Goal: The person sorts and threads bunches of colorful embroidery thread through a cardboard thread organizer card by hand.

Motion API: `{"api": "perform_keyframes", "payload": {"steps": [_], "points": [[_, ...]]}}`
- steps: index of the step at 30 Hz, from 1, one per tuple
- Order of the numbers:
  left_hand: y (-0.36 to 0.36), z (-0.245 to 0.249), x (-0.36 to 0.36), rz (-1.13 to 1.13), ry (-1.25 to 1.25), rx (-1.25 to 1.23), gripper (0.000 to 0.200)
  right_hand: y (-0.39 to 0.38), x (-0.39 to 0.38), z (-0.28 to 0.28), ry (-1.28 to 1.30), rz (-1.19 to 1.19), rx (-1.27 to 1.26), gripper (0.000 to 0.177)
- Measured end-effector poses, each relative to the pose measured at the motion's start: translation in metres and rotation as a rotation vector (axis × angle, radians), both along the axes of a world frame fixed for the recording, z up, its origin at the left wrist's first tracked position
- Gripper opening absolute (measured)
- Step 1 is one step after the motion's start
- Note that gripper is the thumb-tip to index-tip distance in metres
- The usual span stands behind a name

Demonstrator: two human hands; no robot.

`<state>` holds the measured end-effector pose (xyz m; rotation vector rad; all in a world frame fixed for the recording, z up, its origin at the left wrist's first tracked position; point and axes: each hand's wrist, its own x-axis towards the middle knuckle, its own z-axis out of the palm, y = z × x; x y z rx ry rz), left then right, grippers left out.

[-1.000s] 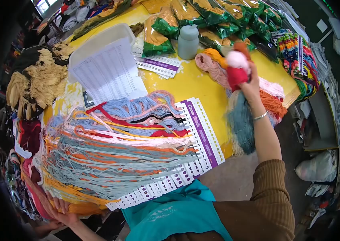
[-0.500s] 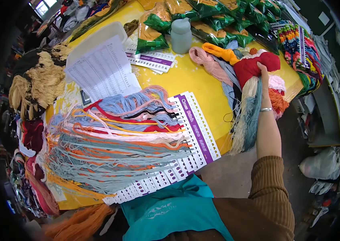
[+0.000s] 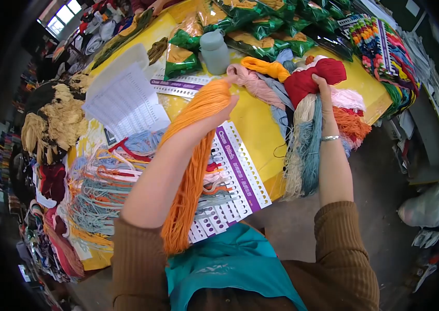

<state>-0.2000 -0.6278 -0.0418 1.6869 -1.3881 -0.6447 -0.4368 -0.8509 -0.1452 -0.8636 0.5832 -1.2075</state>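
Note:
A long skein of orange thread (image 3: 184, 202) hangs from my left hand (image 3: 224, 108), draped along my forearm, its loose ends down near my apron. That hand is closed round its upper end, close to a pink skein (image 3: 257, 89). My right hand (image 3: 324, 90) grips a dark red skein (image 3: 310, 76) on the pile at the table's right edge. Beside it are a cream skein (image 3: 301, 132), a teal skein (image 3: 311, 150) and a yellow-orange skein (image 3: 266, 67). In front of me, thread cards labelled Cross Stitch (image 3: 236, 168) carry many coloured strands, partly covered by my left arm.
A grey bottle (image 3: 214, 54) and green-and-orange packets (image 3: 182, 57) stand at the back of the yellow table (image 3: 258, 150). A printed sheet (image 3: 123, 98) leans on a translucent tub at left. Another person's hand (image 3: 157, 6) shows at the far edge.
My left hand has come up from the lower left with the orange skein, across the cards to the pile. My right hand stays on the red skein. The view has shifted slightly.

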Motion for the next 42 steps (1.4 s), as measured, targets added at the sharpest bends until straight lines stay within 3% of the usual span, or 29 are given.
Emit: {"api": "perform_keyframes", "payload": {"steps": [2, 5, 9, 15, 20, 22, 25, 28, 31, 33, 35, 37, 39, 40, 41, 42], "points": [[-0.040, -0.022, -0.002, 0.047, -0.254, 0.154, 0.041, 0.011, -0.001, 0.009, -0.017, -0.019, 0.032, 0.036], [-0.082, -0.092, 0.010, 0.091, -0.504, 0.024, 0.042, 0.021, 0.000, 0.014, -0.036, -0.047, 0.018, 0.041], [-0.090, -0.120, 0.012, 0.108, -0.528, -0.013, 0.036, 0.031, -0.001, 0.025, -0.051, -0.048, 0.085, 0.041], [-0.033, -0.045, -0.037, 0.123, -0.559, 0.112, 0.019, 0.020, -0.003, 0.012, -0.112, 0.022, 0.181, 0.038], [0.000, -0.042, -0.054, -0.066, -0.278, -0.008, 0.016, 0.033, -0.007, 0.036, -0.167, 0.141, 0.282, 0.040], [0.002, -0.053, -0.049, -0.073, -0.143, -0.080, 0.019, 0.031, -0.007, 0.032, -0.104, 0.077, 0.199, 0.040], [-0.006, -0.052, -0.029, 0.011, -0.348, -0.230, 0.021, 0.027, -0.009, 0.028, -0.091, 0.036, 0.158, 0.039], [-0.008, -0.038, -0.028, 0.099, -0.526, -0.170, 0.025, 0.028, -0.009, 0.023, -0.144, 0.069, 0.246, 0.037], [-0.021, -0.074, -0.016, 0.192, -0.533, -0.474, 0.029, 0.017, -0.013, 0.010, -0.122, 0.037, 0.197, 0.034], [-0.007, -0.075, -0.024, 0.135, -0.346, -0.303, 0.030, 0.005, -0.015, -0.004, -0.061, -0.033, 0.097, 0.034], [0.013, -0.055, -0.037, 0.089, 0.098, -0.119, 0.031, 0.007, -0.011, -0.005, 0.039, -0.105, -0.082, 0.035], [0.028, -0.028, -0.051, 0.045, 0.795, 0.075, 0.031, 0.023, -0.002, 0.009, 0.184, -0.154, -0.268, 0.039], [0.036, -0.034, -0.052, 0.071, 1.004, -0.036, 0.029, 0.060, 0.018, 0.033, 0.370, -0.184, -0.475, 0.044], [0.040, -0.038, -0.055, 0.084, 1.112, -0.087, 0.028, 0.071, 0.028, 0.038, 0.421, -0.155, -0.631, 0.055], [0.041, -0.041, -0.060, 0.167, 1.065, -0.149, 0.025, 0.088, 0.032, 0.061, 0.842, -0.334, -1.031, 0.059], [0.045, -0.045, -0.064, 0.189, 1.001, -0.157, 0.024, 0.105, 0.045, 0.071, 0.983, -0.344, -1.136, 0.060]]}}
